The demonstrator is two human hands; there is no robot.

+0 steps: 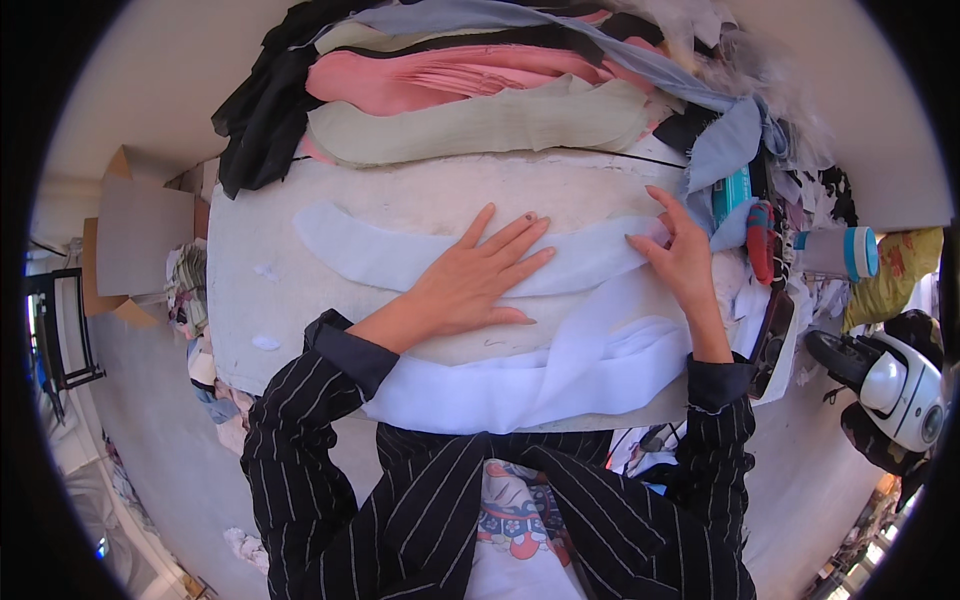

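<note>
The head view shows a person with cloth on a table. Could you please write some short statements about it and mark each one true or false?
1. The left hand lies palm down, its fingers spread, on the pale blue, curved cloth strip. True.
2. The right hand is at the strip's left end. False: it is at the right end.
3. The folded, salmon-pink cloth lies beyond the pale green, curved cloth, seen from the person. True.
4. The sheer, white cloth lies farther from the person than the strip. False: it lies nearer, by the table's near edge.
5. The sleeves are plain white. False: they are black with thin, pale stripes.
</note>
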